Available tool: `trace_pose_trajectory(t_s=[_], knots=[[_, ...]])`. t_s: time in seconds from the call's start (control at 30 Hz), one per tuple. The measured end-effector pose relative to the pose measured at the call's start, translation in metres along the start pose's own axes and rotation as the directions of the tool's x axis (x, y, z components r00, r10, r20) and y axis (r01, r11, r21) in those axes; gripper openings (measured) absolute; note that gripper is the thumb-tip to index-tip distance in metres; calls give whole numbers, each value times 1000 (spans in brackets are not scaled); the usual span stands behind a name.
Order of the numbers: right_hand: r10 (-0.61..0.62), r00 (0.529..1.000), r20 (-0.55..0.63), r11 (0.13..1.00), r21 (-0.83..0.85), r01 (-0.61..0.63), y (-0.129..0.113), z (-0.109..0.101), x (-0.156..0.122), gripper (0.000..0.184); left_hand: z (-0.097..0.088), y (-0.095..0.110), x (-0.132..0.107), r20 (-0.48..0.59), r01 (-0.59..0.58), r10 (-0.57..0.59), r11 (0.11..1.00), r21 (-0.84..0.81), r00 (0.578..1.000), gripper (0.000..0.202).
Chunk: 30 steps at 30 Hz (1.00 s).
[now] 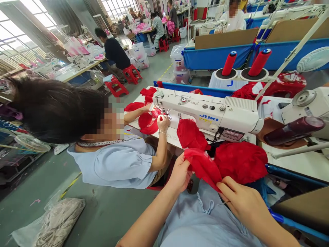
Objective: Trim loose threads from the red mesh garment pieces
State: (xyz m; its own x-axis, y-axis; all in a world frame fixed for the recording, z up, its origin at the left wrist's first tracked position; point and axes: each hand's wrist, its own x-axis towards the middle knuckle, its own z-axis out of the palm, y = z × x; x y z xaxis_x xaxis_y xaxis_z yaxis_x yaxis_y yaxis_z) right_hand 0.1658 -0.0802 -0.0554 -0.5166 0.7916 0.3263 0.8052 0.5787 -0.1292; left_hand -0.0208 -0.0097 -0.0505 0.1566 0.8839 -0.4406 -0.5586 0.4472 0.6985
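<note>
Between my two hands stretches a piece of sheer red fabric (204,168), held above my lap. My left hand (180,173) pinches its upper left end. The lower right edge is gripped by the fingers of my right hand (240,197). A thin metallic tip pokes out below my right fingers; its kind is hidden. Just beyond the piece lie a red fabric pile (241,161) and another red bundle (191,133), both beside a white sewing machine (205,109).
At my left a co-worker in a light blue top (118,161) guides red fabric under the machine's needle. Two red thread cones (260,62) stand behind it. A dark bottle-like object (294,131) lies at right. A plastic bag of cloth (60,223) sits on the floor.
</note>
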Motion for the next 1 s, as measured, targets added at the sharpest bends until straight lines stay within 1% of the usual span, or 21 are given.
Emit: trace_pose_trajectory(t_s=[0.1,0.3,0.4,0.47,0.5,0.63,0.7,0.73,0.77,0.8,0.83,0.87,0.9,0.93,1.0], knots=[[6,1000,-15,1000,-1,-6,3,3,-3,30,1,0,1,3,24,-24,999,-44,1000,31],[21,999,35,996,86,-24,4,3,-3,28,9,-3,-2,82,98,-87,986,-134,993,32],[-16,998,55,993,119,9,1,6,0,28,13,-3,0,83,151,-135,962,-228,987,20],[-45,997,61,989,146,35,-1,9,3,27,15,-2,2,92,210,-192,941,-264,977,9],[-47,997,60,987,158,37,-2,10,4,28,16,-1,3,107,248,-227,930,-270,968,9],[-23,998,53,976,219,11,-2,11,6,33,18,5,4,193,402,-357,861,-312,914,26],[-3,999,46,952,307,-11,0,6,5,33,19,6,3,194,415,-370,850,-324,909,28],[22,999,32,926,377,-33,0,2,5,32,19,5,2,175,395,-356,862,-317,918,25],[64,998,13,884,463,-63,1,-2,6,29,20,3,1,151,358,-327,883,-303,933,22],[120,993,-4,823,559,-97,1,-7,8,27,21,1,0,126,308,-284,910,-278,951,17],[190,982,-6,744,653,-140,1,-11,11,25,23,-2,-1,106,249,-230,938,-240,968,15],[267,963,18,648,736,-194,1,-15,15,26,24,-5,-3,96,185,-169,964,-189,981,14],[346,936,63,541,802,-254,0,-18,19,27,25,-8,-5,99,124,-112,984,-129,989,17],[424,898,118,427,848,-313,-1,-20,25,28,26,-11,-8,116,68,-60,996,-64,991,22],[554,799,236,191,898,-397,-3,-21,37,31,26,-15,-15,190,-44,23,993,109,982,31]])
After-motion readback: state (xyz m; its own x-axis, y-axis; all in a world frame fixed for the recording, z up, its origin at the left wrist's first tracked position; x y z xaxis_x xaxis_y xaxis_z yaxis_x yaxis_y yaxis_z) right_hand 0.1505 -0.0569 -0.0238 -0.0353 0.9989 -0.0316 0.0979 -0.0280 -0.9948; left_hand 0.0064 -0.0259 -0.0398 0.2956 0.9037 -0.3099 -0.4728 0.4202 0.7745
